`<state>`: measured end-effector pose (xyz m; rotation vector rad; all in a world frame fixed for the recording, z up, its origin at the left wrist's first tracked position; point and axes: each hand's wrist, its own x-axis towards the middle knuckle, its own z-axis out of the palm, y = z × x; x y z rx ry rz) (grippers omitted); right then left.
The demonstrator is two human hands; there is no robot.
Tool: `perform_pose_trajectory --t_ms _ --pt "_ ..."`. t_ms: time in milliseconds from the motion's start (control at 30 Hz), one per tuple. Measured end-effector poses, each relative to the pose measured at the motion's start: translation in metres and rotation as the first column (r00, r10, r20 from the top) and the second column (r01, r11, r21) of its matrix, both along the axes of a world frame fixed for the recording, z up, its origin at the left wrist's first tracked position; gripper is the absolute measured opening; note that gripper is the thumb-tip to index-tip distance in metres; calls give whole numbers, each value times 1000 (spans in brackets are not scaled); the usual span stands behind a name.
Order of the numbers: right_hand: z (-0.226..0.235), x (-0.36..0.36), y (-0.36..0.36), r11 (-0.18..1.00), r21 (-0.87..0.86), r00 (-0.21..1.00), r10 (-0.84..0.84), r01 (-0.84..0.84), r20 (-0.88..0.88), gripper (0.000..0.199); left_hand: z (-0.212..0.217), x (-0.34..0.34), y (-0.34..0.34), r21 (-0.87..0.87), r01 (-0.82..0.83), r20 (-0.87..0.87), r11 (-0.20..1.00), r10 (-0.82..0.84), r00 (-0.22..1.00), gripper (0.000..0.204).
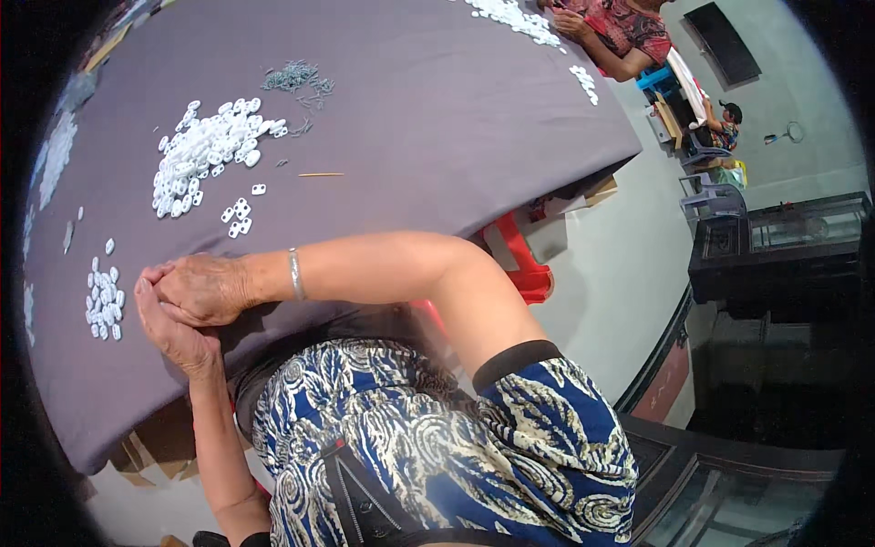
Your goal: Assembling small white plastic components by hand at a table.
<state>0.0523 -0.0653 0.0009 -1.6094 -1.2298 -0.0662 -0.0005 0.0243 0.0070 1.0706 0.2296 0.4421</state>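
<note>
At the near edge of the table, my left hand [176, 335] and my right hand [202, 287] are pressed together, fingers bent inward. Both look closed, and whatever lies between them is hidden. Just left of them is a small group of white oval pieces [105, 301]. Beyond my hands a larger heap of small white pieces [205, 150], many with dark holes, spreads over the cloth. A few white two-holed pieces [239, 219] lie apart from it, nearer my right wrist. Behind the heap sits a pile of tiny grey-green, screw-like parts [296, 77].
A thin yellowish stick [321, 174] rests on the grey tablecloth [410, 118]. More white pieces [515, 18] lie at the far side, by another person [629, 36]. Under the table's right side stands a red stool [524, 264]. Dark cabinets [784, 237] line the right.
</note>
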Motion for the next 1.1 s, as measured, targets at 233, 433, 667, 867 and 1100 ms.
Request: perform_pose_trajectory --t_ms 233,433,667,867,1100 --pt "-2 -1 -2 998 -34 990 -40 45 136 17 -1 2 4 30 9 -3 1000 -9 1000 25" --pt "3 1 -5 985 -154 987 -52 75 151 16 -9 8 13 26 45 -12 999 -45 999 22" --pt "0 6 16 975 155 969 -184 158 167 23 -5 13 21 36 67 -3 997 -67 998 21" --pt "10 20 -8 917 -157 809 -230 366 540 15 -1 1 28 473 -74 -34 878 102 994 26" --pt "33 26 -35 845 -470 967 -228 253 110 29 10 11 -2 162 33 -20 986 -30 999 18"
